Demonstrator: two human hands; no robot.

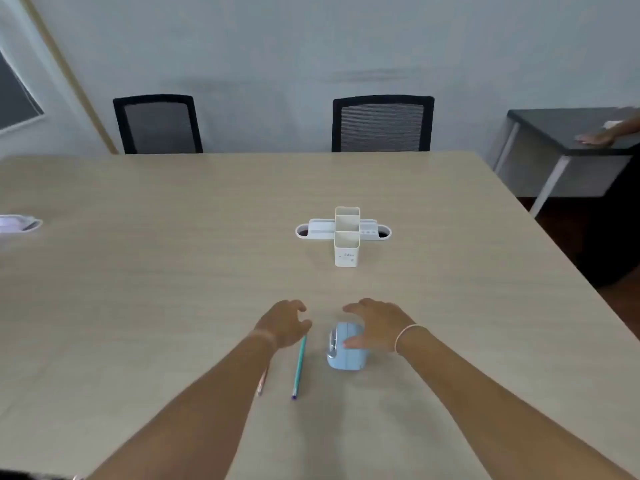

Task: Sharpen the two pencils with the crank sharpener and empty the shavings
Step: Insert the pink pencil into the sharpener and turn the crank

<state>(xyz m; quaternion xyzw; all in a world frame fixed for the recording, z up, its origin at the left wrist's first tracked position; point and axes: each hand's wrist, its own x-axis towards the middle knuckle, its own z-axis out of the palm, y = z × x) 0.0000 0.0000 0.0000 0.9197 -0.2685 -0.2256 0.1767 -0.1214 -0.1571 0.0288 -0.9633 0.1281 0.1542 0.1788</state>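
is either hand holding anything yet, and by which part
The right hand rests over the top of the blue crank sharpener; no closed grip shows. The left hand holds nothing, hovering above the teal pencil.

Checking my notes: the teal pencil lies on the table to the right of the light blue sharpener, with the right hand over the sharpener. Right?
No. The head view shows the teal pencil left of the light blue sharpener; the right hand is indeed over the sharpener.

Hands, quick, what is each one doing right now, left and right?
Left hand: open, empty, above the teal pencil.
Right hand: open, fingers resting on the light blue crank sharpener, not gripping.
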